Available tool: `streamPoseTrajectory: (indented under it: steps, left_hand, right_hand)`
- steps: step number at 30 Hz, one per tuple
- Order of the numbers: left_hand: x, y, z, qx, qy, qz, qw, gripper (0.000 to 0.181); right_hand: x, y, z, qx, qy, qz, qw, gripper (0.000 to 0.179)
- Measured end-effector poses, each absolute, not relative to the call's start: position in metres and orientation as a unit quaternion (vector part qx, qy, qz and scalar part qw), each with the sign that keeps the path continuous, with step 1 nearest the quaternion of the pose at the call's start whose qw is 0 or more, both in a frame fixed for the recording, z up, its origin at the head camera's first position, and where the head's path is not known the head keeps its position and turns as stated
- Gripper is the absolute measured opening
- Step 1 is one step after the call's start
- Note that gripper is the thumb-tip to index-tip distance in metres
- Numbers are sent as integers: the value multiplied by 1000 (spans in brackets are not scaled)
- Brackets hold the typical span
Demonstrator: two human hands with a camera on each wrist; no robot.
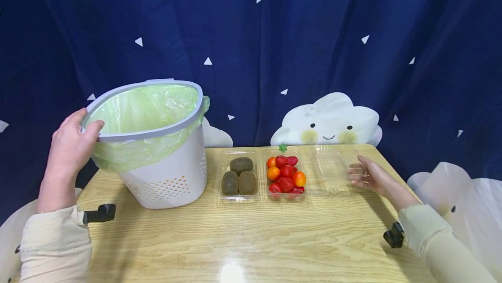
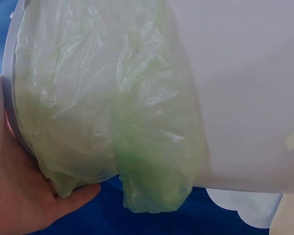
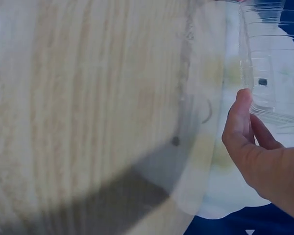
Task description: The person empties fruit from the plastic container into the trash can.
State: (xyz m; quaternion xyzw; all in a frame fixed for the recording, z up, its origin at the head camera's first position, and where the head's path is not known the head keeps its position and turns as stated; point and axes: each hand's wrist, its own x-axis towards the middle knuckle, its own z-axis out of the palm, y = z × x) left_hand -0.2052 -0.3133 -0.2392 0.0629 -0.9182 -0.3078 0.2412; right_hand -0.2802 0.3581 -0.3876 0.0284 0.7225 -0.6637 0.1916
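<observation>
My left hand point(image 1: 71, 146) grips the bin point(image 1: 176, 167) at ten o'clock; my right hand point(image 1: 375, 176) pinches the clear box point(image 1: 333, 167), best lightly, at two.

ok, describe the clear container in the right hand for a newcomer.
On the wooden table, right of the white bin, two clear boxes hold fruit. Further right, the right hand pinches a similar container. Unlike its neighbours, no fruit shows in it.

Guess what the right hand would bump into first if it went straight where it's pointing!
The clear plastic container, because the right hand holds it by the edge. Beyond that, perhaps the curtain, but depth is hard to tell.
</observation>
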Motion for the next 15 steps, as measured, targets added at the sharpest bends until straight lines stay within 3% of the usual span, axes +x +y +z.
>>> streamPoseTrajectory:
  steps: [5,15]
  left_hand:
    - [-205,-313,-241,65,-918,-309,238,64]
    - [-205,-313,-239,64,-918,-309,241,63]
  right_hand:
    - [-281,365,-398,50,749,-632,191,76]
    - [-276,372,-406,92,770,-606,179,72]
